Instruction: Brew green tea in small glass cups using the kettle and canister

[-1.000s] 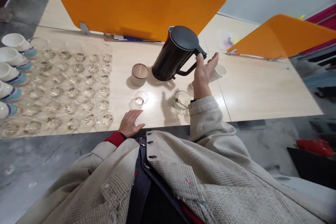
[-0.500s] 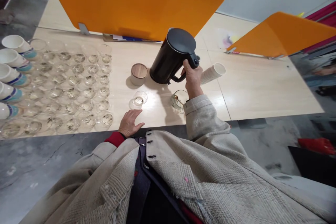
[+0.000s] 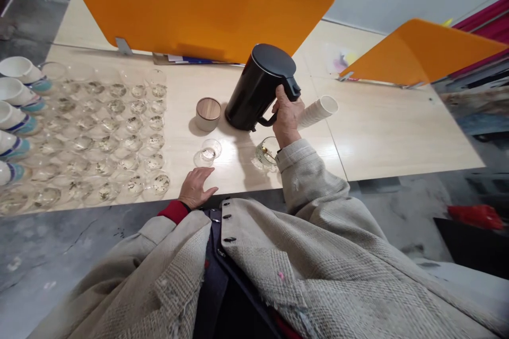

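Note:
My right hand is wrapped round the handle of a black electric kettle, whose lid is closed. Whether the kettle's base touches the table I cannot tell. Just below it, partly covered by my right sleeve, is a clear glass with a spoon-like piece in it. My left hand rests at the table's front edge, fingers stretched and thumb apart, holding nothing. Beyond its fingertips stands a small clear plastic cup with dark bits at the bottom. A round pot with a wooden lid sits left of the kettle.
Rows of clear cups with dark flakes cover the table's left part. Stacked paper cups lie at the far left, and another white cup stack lies right of the kettle. Orange dividers stand along the back.
Hardly anything differs. The view has shifted slightly; my right hand still grips the kettle and my left hand stays at the table edge.

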`<state>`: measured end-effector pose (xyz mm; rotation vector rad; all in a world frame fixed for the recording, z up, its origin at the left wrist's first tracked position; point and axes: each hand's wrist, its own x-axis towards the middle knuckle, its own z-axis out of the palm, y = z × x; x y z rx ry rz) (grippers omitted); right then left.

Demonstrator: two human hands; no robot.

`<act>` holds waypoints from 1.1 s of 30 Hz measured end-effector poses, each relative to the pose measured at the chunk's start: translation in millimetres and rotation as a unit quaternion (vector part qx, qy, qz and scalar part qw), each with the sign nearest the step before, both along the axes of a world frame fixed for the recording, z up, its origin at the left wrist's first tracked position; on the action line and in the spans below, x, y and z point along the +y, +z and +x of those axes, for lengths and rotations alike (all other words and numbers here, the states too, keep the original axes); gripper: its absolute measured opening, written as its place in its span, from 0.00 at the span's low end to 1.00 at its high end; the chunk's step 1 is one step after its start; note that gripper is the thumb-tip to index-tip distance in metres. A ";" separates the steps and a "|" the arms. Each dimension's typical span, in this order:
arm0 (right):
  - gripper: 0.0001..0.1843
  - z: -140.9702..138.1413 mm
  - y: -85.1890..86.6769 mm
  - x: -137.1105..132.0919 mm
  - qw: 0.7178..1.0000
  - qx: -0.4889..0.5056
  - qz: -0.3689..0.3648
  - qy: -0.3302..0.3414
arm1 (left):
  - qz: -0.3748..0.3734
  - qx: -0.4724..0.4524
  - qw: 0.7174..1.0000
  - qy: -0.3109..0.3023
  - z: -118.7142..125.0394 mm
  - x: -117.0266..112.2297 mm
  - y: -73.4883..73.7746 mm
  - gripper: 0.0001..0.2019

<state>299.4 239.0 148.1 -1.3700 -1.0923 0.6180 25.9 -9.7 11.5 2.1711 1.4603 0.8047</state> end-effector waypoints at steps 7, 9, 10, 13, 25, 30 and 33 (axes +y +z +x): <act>0.32 0.7 14.2 -19.0 0.999 0.024 0.033 0.003 | -0.009 -0.011 1.000 -0.007 -0.4 0.3 0.0 0.31; 0.32 3.2 22.6 -29.8 0.999 0.029 0.021 0.008 | -0.007 -0.013 1.000 -0.006 -0.2 0.6 -0.2 0.31; 0.32 4.2 27.8 -35.6 0.999 0.029 0.015 0.012 | -0.007 -0.013 1.000 -0.005 0.0 0.7 -0.2 0.30; 0.30 6.6 46.8 -55.0 0.999 0.020 0.028 0.003 | -0.010 -0.013 1.000 0.000 0.7 1.3 0.1 0.30; 0.33 4.3 148.9 -189.1 0.992 0.098 0.078 0.021 | -0.009 -0.050 0.999 0.007 0.6 3.6 -1.3 0.32; 0.31 5.5 157.3 -240.0 0.998 0.046 0.022 0.041 | -0.028 -0.118 0.993 -0.002 -1.4 2.1 3.9 0.29; 0.26 9.8 154.5 -262.4 0.998 -0.012 -0.032 0.053 | -0.053 -0.201 0.978 -0.035 -1.0 -3.0 16.3 0.30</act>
